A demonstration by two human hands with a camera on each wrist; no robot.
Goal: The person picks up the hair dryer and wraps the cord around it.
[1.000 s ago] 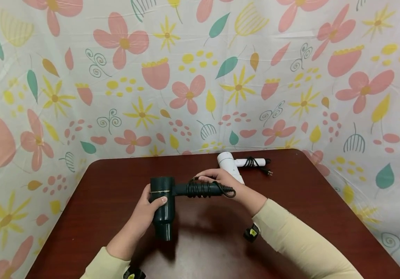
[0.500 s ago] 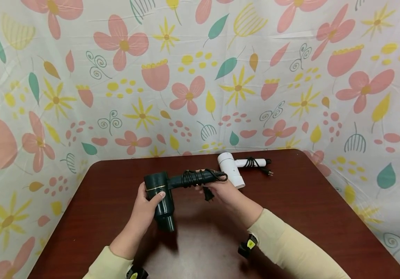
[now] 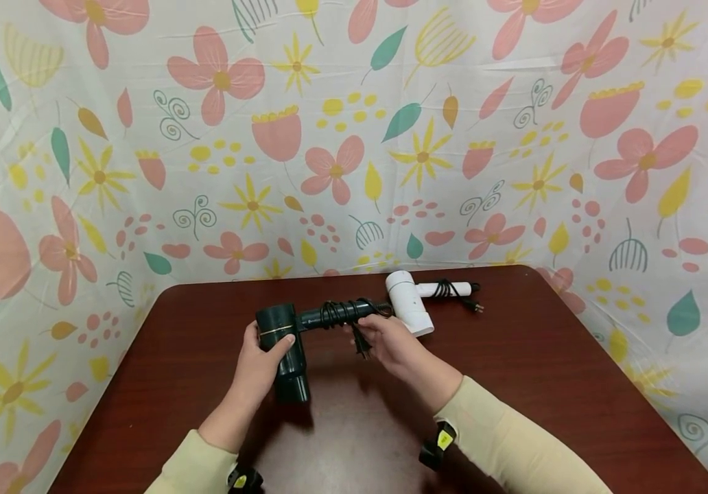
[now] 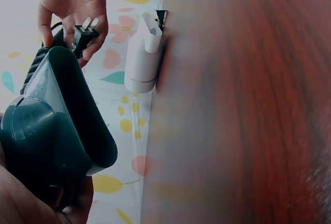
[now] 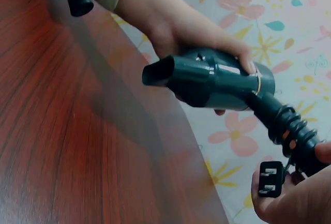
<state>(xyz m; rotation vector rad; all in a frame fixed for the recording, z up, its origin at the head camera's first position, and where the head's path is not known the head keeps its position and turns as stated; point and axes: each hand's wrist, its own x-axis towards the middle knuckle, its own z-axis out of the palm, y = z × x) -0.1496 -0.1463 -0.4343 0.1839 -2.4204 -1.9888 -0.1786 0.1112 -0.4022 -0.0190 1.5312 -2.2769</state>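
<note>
A dark green hair dryer (image 3: 290, 360) is held above the table, nozzle pointing down toward me and handle to the right. My left hand (image 3: 255, 367) grips its barrel, thumb across the front. Near the far end of the handle (image 3: 341, 314), wrapped in black cord (image 5: 289, 125), is my right hand (image 3: 396, 345); its thumb lies on the handle and its fingers are curled beneath. A two-prong plug (image 5: 271, 179) hangs by those fingers. The left wrist view shows the open nozzle (image 4: 77, 113) close up. Parts of the right fingers are hidden behind the handle and plug.
A white hair dryer (image 3: 408, 302) lies at the back of the table, just beyond my right hand, its black cord (image 3: 446, 288) wound round the handle. The brown table (image 3: 545, 357) meets a flower-patterned curtain (image 3: 335, 103) at the back and sides.
The green hair dryer has risen and shifted slightly left in my left hand. My right hand has gone from behind the handle to its end, and the plug now dangles below.
</note>
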